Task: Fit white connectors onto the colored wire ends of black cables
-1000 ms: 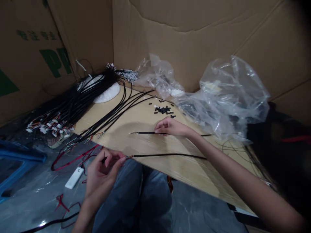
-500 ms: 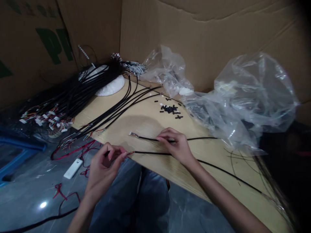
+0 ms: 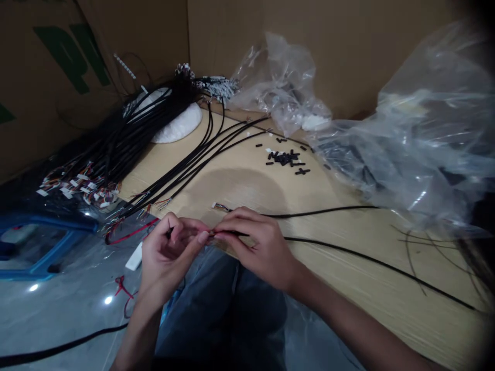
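Observation:
My left hand [image 3: 166,257] is closed, its thumb and fingertips pinching the thin coloured wires [image 3: 211,233] at the end of a black cable [image 3: 379,263]. A small black piece shows between its curled fingers; I cannot make out fully what it is. Close beside it, my right hand [image 3: 261,245] is closed on the same cable just behind the wires, fingertips nearly touching the left ones. A second black cable [image 3: 325,211] lies behind the right hand, and its white connector [image 3: 214,205] with short coloured wires pokes out to the left.
Several short black tubes [image 3: 284,157] lie scattered on the board [image 3: 240,185]. Loose black cables [image 3: 185,165] stretch across its left side, beside a large cable bundle [image 3: 127,129]. Crumpled clear plastic bags [image 3: 421,154] sit at the right and back, against a cardboard wall [image 3: 328,51].
My right hand has left the rear cable and moved left and down to the front cable's end. My left hand still pinches the wires. The view has shifted somewhat.

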